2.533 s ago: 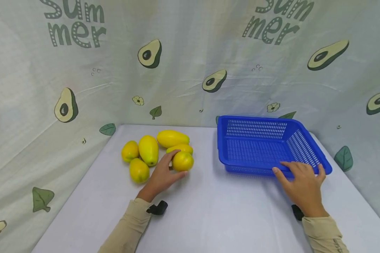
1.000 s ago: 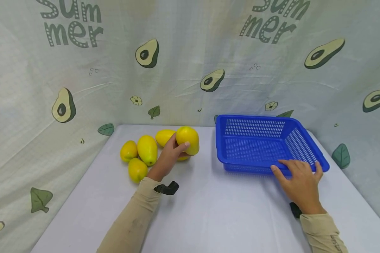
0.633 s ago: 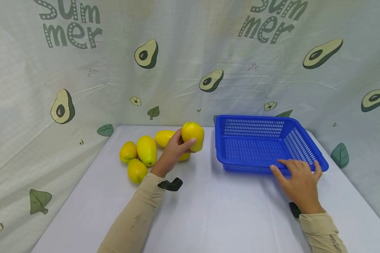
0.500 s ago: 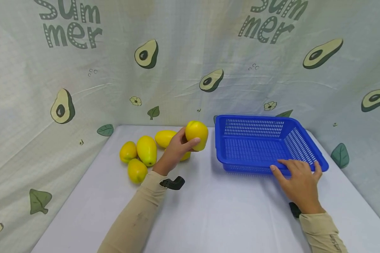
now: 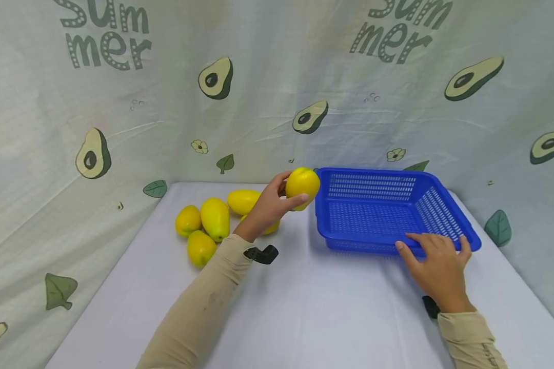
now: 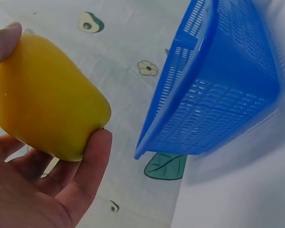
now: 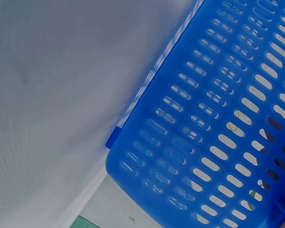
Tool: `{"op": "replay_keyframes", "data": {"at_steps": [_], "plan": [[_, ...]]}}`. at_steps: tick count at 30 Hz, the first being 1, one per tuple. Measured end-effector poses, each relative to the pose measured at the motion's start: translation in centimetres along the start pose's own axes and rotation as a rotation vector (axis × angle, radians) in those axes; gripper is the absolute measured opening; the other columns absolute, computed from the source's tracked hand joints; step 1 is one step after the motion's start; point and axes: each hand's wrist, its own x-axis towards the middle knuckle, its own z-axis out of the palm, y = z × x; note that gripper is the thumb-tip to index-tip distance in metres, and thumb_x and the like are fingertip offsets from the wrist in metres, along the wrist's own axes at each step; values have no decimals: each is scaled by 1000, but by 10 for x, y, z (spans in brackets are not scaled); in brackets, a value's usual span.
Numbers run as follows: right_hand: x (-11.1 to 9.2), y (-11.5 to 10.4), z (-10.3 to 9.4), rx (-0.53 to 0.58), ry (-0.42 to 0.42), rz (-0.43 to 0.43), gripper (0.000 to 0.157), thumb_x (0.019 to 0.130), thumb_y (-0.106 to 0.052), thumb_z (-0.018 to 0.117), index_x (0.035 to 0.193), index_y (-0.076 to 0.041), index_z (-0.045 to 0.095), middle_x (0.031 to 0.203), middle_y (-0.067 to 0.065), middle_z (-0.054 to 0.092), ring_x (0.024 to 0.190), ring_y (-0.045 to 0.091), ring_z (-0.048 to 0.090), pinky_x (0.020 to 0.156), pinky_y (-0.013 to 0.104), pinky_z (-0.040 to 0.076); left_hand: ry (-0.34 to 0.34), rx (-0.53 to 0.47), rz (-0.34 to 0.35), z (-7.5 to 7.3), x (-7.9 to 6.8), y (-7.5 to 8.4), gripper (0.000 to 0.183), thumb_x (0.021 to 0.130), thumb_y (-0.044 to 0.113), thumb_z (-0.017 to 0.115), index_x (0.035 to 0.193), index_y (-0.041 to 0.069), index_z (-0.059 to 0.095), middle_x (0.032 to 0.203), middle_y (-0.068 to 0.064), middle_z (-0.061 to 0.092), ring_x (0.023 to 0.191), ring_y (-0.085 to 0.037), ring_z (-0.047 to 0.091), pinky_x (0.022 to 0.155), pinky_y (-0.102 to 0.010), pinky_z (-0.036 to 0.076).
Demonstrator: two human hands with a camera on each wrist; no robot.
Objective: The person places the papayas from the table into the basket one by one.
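In the head view my left hand [image 5: 272, 204] holds a smooth yellow fruit [image 5: 302, 187] above the table, just left of the blue basket [image 5: 327, 237]. The left wrist view shows thumb and fingers round this fruit [image 6: 47, 97], which narrows toward a dimpled end; its exact kind is unclear. My right hand [image 5: 440, 269] grips the basket's front rim. Through the slots of the basket wall [image 7: 190, 118], in the right wrist view, parts of fingers show on the inner side. No fruit is visible inside the basket.
Several yellow fruits lie grouped at the table's back left, among them a long one [image 5: 215, 219] and a rounder one [image 5: 200, 249]. Another [image 5: 272, 227] is partly hidden behind my left forearm and hand. A printed cloth [image 5: 258, 128] hangs behind the white table [image 5: 323, 307].
My left hand has lifted the yellow fruit from the group and carried it up and right to beside the basket's left edge. My right hand has stayed on the rim.
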Motion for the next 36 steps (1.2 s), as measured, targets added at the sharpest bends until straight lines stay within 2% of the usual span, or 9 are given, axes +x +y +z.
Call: {"op": "replay_keyframes", "data": {"at_steps": [6,12,21,30,36], "plan": [[0,1,0,4,-1,1,42,87,-40,74,109,-4,72,108,26,67,109,48,52,112,68,0,-51,23,-26,6,9,2,81,84,59,73,150,25,40,128,1,57,112,-20,57,89,-37,54],[-1,1,0,13,0,-1,42,88,-39,74,110,-4,72,108,25,68,111,47,52,112,68,-1,-61,57,-84,9,20,0,84,83,62,73,150,24,41,124,2,59,107,-19,61,88,-37,54],[0,1,0,15,15,-12,41,87,-38,75,110,-4,72,106,24,68,110,46,52,112,69,0,-62,62,-79,13,30,5,78,86,55,73,150,24,43,122,3,61,106,-18,60,89,-38,52],[0,1,-2,9,2,-4,42,88,-39,74,110,-4,72,107,25,68,111,47,52,112,68,0,-81,17,-38,31,43,11,73,88,51,73,148,21,45,124,-1,60,108,-20,60,87,-35,54],[0,1,0,18,6,-7,41,88,-39,74,110,-4,72,107,24,68,111,46,52,112,68,-1,-85,18,-57,36,50,15,74,89,47,74,149,18,44,127,-1,59,107,-19,60,88,-36,54]]}}
